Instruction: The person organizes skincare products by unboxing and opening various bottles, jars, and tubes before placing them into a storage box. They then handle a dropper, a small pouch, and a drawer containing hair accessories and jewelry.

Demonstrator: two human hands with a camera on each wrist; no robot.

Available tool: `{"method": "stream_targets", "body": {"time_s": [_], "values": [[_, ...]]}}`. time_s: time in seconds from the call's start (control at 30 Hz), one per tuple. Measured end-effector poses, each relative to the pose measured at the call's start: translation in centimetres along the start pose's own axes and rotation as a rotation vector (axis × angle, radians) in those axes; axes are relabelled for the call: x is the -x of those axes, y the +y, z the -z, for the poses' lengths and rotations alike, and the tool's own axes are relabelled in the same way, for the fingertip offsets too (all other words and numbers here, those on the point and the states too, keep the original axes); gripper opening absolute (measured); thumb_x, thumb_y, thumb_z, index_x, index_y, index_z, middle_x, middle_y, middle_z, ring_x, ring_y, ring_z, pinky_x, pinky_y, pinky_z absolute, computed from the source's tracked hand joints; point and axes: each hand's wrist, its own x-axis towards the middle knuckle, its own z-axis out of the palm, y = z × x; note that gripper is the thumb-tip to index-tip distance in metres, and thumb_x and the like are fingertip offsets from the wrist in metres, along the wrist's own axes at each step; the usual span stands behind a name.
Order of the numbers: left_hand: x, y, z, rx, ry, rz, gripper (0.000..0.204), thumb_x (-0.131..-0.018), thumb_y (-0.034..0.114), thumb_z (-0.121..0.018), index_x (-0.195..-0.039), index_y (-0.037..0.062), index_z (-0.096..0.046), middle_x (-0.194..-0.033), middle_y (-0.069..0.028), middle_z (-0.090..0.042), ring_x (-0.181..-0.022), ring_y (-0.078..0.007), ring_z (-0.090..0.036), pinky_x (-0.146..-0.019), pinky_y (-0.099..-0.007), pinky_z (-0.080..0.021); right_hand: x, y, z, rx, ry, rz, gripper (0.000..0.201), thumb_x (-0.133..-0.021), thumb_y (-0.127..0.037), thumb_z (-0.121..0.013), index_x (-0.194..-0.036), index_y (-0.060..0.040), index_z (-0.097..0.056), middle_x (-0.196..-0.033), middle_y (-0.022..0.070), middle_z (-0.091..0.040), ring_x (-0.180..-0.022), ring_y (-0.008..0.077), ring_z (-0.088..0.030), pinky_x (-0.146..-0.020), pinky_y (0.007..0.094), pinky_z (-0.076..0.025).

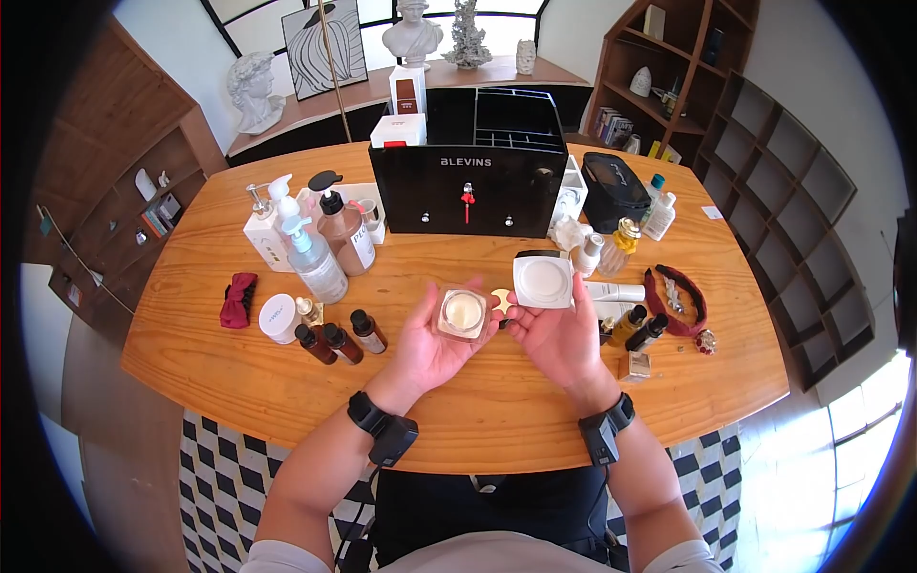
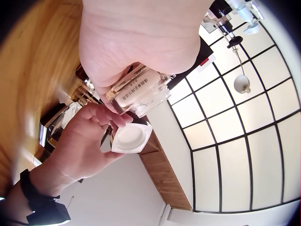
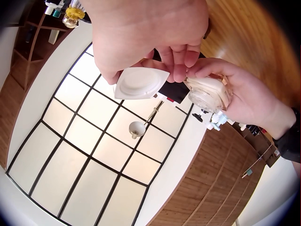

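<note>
An uncovered square glass jar (image 1: 463, 315) of pale cream lies in the left hand (image 1: 432, 346), whose fingers and thumb hold its sides. The right hand (image 1: 559, 346) holds a square lid (image 1: 543, 282), its white inner side turned up toward the head camera. Jar and lid are apart, side by side above the table. In the left wrist view, small print shows on the side of the jar (image 2: 138, 92), with the lid (image 2: 131, 138) close by. The right wrist view shows the lid (image 3: 141, 83) between thumb and fingers, and the jar (image 3: 209, 92) beyond.
A black BLEVINS box (image 1: 468, 191) stands at the back of the wooden table (image 1: 458, 420). Pump bottles (image 1: 315, 267), small brown bottles (image 1: 367, 331) and a dark red bow (image 1: 239, 301) are on the left. A headband (image 1: 702, 306), a black case (image 1: 614, 191) and more bottles are on the right.
</note>
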Motion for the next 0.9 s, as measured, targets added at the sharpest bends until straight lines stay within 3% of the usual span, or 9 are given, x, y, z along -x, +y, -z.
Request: {"method": "stream_targets", "body": {"time_s": [0.27, 0.47, 0.9], "values": [[0.23, 0.39, 0.25, -0.006, -0.02, 0.037, 0.062, -0.107, 0.054, -0.031, -0.142, 0.0044, -0.045, -0.131, -0.0194, -0.06, -0.108, -0.0365, -0.067, -0.091, -0.0422, -0.059, 0.05, -0.05, -0.06, 0.018, -0.002, -0.006, 0.067, -0.104, -0.062, -0.034, -0.13, -0.0055, -0.057, -0.112, 0.0105, -0.068, -0.098, 0.0204, -0.062, -0.089, 0.0351, -0.047], [0.4, 0.47, -0.44, -0.047, 0.023, 0.039, 0.057, -0.106, 0.051, -0.034, -0.138, 0.0064, -0.05, -0.125, -0.0155, -0.064, -0.096, -0.0321, -0.069, -0.079, -0.0378, -0.06, 0.03, -0.06, -0.1, 0.032, 0.0, -0.004, 0.067, -0.104, -0.062, -0.033, -0.13, -0.0056, -0.057, -0.112, 0.0102, -0.068, -0.097, 0.0201, -0.062, -0.086, 0.0338, -0.047], [0.54, 0.27, -0.53, -0.165, 0.031, 0.025, 0.059, -0.103, 0.055, -0.04, -0.132, 0.007, -0.057, -0.124, -0.0174, -0.064, -0.093, -0.031, -0.066, -0.078, -0.039, -0.055, 0.05, -0.05, -0.13, 0.031, -0.006, -0.017, 0.066, -0.104, -0.062, -0.032, -0.129, -0.0062, -0.057, -0.111, 0.0087, -0.067, -0.098, 0.0198, -0.062, -0.088, 0.0343, -0.046]]}}
